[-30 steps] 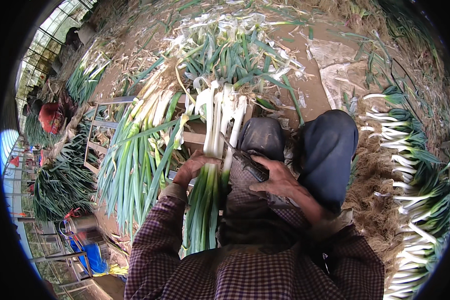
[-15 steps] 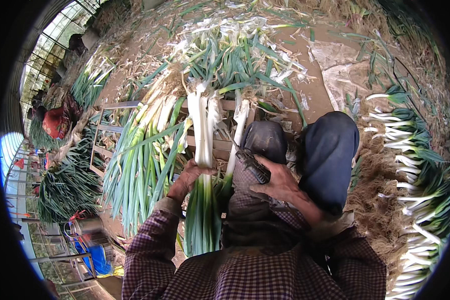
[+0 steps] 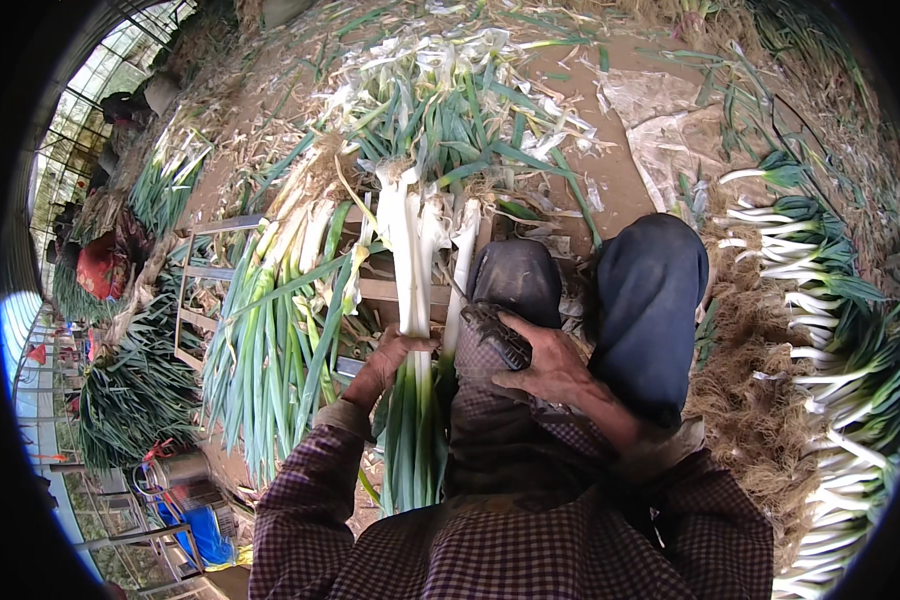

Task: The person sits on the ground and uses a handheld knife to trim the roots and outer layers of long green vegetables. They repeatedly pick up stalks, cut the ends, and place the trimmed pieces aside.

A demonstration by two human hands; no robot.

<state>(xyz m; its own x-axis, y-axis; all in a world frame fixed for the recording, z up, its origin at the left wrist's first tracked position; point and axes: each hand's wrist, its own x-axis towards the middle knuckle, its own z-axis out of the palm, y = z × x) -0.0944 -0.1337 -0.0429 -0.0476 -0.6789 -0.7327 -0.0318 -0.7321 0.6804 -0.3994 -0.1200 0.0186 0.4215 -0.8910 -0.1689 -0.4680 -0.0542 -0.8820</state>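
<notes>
held leeks [image 3: 410,262]: in front of the person, left of the knees, white shafts pointing away, green leaves toward the lap. more than 1 stalk, exact count unclear. left hand [image 3: 382,365] has its fingers closed round them about where white turns green. each likely light, heavier bunched; white part probably stiff and smooth, maybe slick if moist; leaves look floppy, easy to crease or tear. outer skin looks loose at the far ends, so likely peels under a hard pinch. best hold is probably the firm stretch where shaft meets leaves, snug, not crushing.

right hand [image 3: 545,362] grasps a dark ribbed tool [image 3: 500,338], fingers wrapped on it, kind unclear; thin tip points away, near 1 separate leek [image 3: 462,265] just right of the bunch.

under the bunch: slatted rack [image 3: 405,291]. left: pile of leeks with roots [image 3: 270,340]. beyond: heap of leaf scraps [image 3: 450,110] on dirt floor [image 3: 595,150]. right of the knees: brown root heap [image 3: 755,420], then long row of white leeks [image 3: 815,330]. far left: another green heap [image 3: 135,400], blue thing [image 3: 208,535], kind unclear.
</notes>
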